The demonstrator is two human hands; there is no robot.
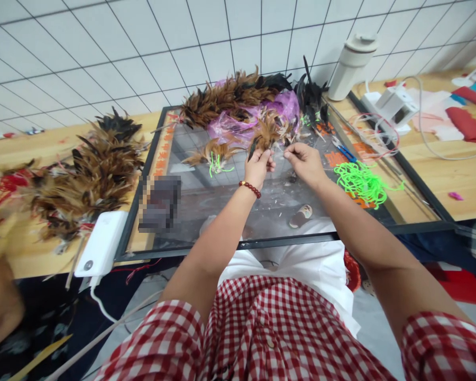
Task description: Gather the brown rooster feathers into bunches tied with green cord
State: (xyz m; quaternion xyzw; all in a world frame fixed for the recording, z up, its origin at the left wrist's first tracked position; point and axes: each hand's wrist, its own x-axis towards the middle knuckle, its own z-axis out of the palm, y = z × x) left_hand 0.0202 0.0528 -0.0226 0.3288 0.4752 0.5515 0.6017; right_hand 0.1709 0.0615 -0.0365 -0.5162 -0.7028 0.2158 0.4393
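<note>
My left hand point(257, 166), with a red bead bracelet at the wrist, is closed on a small bunch of brown feathers point(265, 135) held upright over the glass-topped frame point(206, 203). My right hand point(306, 163) is beside it, fingers pinched together near the base of the bunch; what it pinches is too small to make out. A small tied feather bundle with green cord point(214, 156) lies on the glass just left of my left hand. A heap of brown and black feathers on a purple plastic bag point(241, 108) sits behind both hands.
A tangle of neon green cord point(360, 182) and blue-handled scissors point(344, 151) lie right of my hands. A large pile of feather bundles point(87, 174) and a white power bank point(101, 243) sit left. A white tumbler point(351, 66) and cables stand far right.
</note>
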